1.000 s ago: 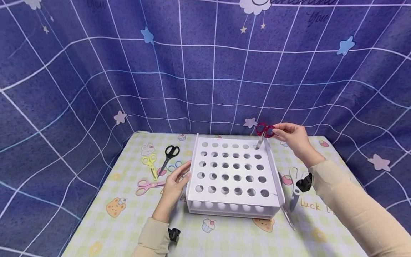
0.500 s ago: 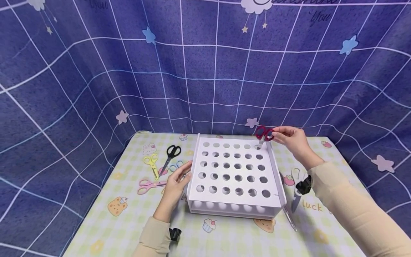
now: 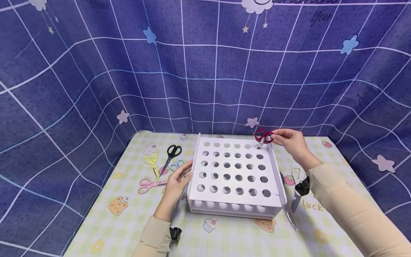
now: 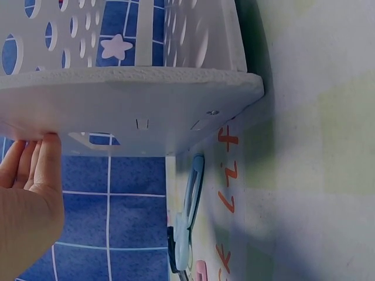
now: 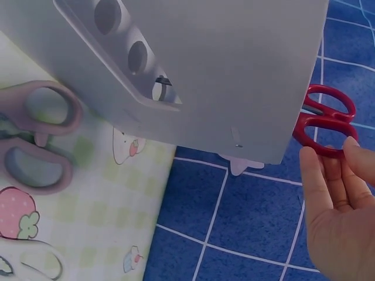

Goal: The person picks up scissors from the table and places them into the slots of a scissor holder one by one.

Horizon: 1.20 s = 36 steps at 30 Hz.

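Observation:
My right hand (image 3: 293,144) pinches one handle loop of the red scissors (image 5: 323,120) between thumb and fingers. Their blades point down into the back-right hole of a white rack (image 3: 231,171) with rows of round holes; the blade tips are hidden inside. At the rack's left side, my left hand (image 3: 173,187) presses extended fingers against the outer panel (image 4: 88,105), the thumb nearer the front. Blue scissors (image 4: 188,211) lie on the table just beyond this hand, partly covered by it in the head view.
Left of the rack lie black scissors (image 3: 169,159), yellow scissors (image 3: 155,167) and pink scissors (image 3: 154,184). On its right are white-handled scissors (image 3: 297,200) and a pair with greyish-mauve handles (image 5: 73,111). A blue grid-patterned curtain (image 3: 199,64) hangs behind the table.
The red scissors have sunk deeper into the back-right hole as my right hand lowers. My left hand stays against the rack.

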Tool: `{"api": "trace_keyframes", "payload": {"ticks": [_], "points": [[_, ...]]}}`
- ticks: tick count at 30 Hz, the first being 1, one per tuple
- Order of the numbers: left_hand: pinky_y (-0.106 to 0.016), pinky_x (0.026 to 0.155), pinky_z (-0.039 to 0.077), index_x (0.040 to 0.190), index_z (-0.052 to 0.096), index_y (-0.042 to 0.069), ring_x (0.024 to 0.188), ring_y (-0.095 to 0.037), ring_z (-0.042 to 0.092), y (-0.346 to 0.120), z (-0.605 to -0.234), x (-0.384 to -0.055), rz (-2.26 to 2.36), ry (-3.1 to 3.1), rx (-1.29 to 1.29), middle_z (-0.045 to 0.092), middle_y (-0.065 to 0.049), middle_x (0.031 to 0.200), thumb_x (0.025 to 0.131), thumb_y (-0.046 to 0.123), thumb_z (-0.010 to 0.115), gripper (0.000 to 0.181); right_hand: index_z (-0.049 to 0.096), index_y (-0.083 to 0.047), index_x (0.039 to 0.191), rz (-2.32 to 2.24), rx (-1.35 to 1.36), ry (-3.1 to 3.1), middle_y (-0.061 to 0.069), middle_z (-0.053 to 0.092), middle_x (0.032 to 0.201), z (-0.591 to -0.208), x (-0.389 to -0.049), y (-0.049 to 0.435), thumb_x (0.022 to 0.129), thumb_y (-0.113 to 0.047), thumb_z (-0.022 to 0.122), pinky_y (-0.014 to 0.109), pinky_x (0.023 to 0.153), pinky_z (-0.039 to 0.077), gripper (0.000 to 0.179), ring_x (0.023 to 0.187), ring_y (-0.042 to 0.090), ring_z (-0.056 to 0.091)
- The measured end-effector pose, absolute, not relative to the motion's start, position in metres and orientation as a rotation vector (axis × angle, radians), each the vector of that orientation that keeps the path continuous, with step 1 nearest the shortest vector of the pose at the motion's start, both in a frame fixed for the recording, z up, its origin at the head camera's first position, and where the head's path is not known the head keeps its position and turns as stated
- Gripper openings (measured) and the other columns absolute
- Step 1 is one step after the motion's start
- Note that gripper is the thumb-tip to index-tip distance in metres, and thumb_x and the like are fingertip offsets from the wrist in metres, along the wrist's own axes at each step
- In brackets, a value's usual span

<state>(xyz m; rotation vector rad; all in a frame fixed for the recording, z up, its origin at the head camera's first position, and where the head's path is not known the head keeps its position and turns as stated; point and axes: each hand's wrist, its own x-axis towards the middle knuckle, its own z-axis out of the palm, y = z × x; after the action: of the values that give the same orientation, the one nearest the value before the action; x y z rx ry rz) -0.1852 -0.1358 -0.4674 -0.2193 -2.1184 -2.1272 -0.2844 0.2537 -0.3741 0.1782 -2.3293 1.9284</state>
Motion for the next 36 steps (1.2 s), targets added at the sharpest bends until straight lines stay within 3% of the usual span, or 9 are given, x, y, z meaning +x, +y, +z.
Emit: {"api": "trace_keyframes", "payload": {"ticks": [13, 36], "points": [[-0.013, 0.103, 0.042, 0.138, 0.052, 0.008, 0.137, -0.027, 0.043, -0.1348, -0.4644, -0.1865, -2.194, -2.103, -0.212, 0.055, -0.013, 0.139, 0.095, 0.006, 0.058, 0.043, 0.055, 0.022, 0.116, 1.866, 0.179, -2.364, -0.018, 0.067, 0.077, -0.3796, -0.2869, 0.2529, 0.091, -0.004, 0.065, 0.016, 0.073, 0.057, 0.037, 0.076, -0.003, 0.067], [-0.012, 0.102, 0.042, 0.138, 0.052, 0.009, 0.135, -0.023, 0.046, -0.1356, -0.4661, -0.1838, -2.175, -2.123, -0.166, 0.055, -0.012, 0.14, 0.095, 0.008, 0.058, 0.044, 0.057, 0.019, 0.116, 1.904, 0.113, -2.344, -0.018, 0.068, 0.077, -0.3823, -0.2883, 0.247, 0.092, -0.005, 0.064, 0.016, 0.075, 0.057, 0.035, 0.074, -0.003, 0.067]]}}
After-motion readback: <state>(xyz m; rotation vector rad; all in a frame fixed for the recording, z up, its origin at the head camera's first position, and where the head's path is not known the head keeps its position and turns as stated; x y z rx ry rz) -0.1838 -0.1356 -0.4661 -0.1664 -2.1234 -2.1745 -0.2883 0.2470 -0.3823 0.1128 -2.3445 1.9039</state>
